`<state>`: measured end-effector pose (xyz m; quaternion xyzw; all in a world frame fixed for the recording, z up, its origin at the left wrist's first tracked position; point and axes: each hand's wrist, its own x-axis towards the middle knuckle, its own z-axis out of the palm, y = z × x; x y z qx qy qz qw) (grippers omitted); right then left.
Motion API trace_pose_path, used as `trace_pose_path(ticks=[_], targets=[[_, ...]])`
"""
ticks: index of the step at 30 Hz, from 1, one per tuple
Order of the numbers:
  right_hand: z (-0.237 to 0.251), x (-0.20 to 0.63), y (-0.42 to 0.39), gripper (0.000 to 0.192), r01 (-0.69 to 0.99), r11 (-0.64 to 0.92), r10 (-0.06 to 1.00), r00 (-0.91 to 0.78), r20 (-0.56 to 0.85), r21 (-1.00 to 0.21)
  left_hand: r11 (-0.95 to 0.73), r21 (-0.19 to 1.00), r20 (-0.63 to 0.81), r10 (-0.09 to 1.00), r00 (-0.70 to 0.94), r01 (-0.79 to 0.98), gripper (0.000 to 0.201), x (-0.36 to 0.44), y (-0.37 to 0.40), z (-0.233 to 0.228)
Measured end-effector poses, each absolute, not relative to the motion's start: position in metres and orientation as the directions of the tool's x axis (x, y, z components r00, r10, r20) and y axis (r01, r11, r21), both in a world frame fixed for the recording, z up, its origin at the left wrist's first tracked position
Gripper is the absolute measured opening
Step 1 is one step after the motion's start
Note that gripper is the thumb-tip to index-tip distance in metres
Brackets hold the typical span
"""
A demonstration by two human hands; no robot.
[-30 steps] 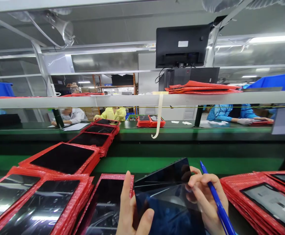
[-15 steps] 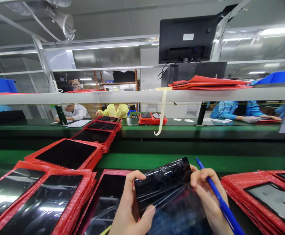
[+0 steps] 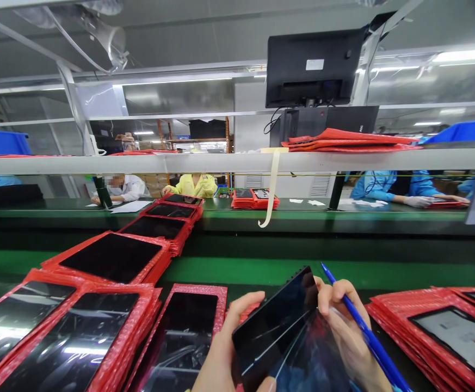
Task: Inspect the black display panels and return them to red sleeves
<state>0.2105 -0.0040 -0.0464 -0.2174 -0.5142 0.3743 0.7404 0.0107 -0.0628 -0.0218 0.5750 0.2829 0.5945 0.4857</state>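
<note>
A glossy black screen panel point(image 3: 272, 332) is tilted up in front of me at the bottom middle. My left hand point(image 3: 224, 348) grips its left side, with the thumb across the front face. At the panel's upper right corner, my right hand point(image 3: 343, 321) pinches the edge of a clear film point(image 3: 314, 348), which is creased and drawn toward those fingertips. A blue pen-like stick point(image 3: 363, 329) is also tucked in the right hand, its pointed end up. Just left of my left hand lies another dark screen point(image 3: 188, 321) on red bubble wrap.
Stacks of screens in red bubble-wrap sleeves point(image 3: 110, 256) run along the left. Another red stack point(image 3: 437, 326) lies at right. A white rail point(image 3: 204, 163) crosses ahead, with a hanging tape strip point(image 3: 273, 188) and a monitor point(image 3: 314, 68) above. Co-workers sit beyond the green bench point(image 3: 221, 269).
The panel has tilted more steeply and shifted slightly right, uncovering more of the screen at left. My left hand has moved right with it. The film's creases now fan from my right fingertips.
</note>
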Motion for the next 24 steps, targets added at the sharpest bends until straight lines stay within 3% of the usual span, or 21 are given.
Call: trace_pose_path(ticks=[4,6,8,12,16,20,24], targets=[[-0.043,0.212,-0.004,0.026,-0.273,0.591,0.806,0.236,0.543,-0.759,-0.174,0.881,0.279,0.942,0.186,-0.440,0.087,0.015,-0.060,-0.018],[-0.041,0.212,-0.004,0.027,-0.274,0.541,0.839,0.245,0.486,-0.795,-0.149,0.844,0.288,0.936,0.201,-0.515,0.104,0.018,-0.060,-0.017],[-0.040,0.212,-0.003,0.028,-0.307,0.477,0.875,0.254,0.412,-0.824,-0.179,0.808,0.336,0.922,0.190,-0.561,0.099,0.019,-0.059,-0.017],[-0.042,0.215,-0.002,0.032,-0.435,0.363,0.919,0.316,0.237,-0.824,-0.106,0.743,0.357,0.898,0.258,-0.660,0.066,0.019,-0.054,-0.019],[-0.048,0.220,0.002,0.048,-0.535,0.268,0.916,0.400,0.039,-0.801,0.053,0.665,0.299,0.895,0.331,-0.745,0.065,0.019,-0.051,-0.018],[-0.055,0.225,0.011,0.042,-0.533,0.275,0.914,0.404,0.046,-0.800,0.046,0.680,0.262,0.917,0.301,-0.732,0.065,0.021,-0.051,-0.019],[-0.063,0.236,0.023,0.033,-0.497,0.314,0.925,0.351,0.143,-0.809,0.031,0.692,0.217,0.944,0.248,-0.721,0.064,0.023,-0.049,-0.019]])
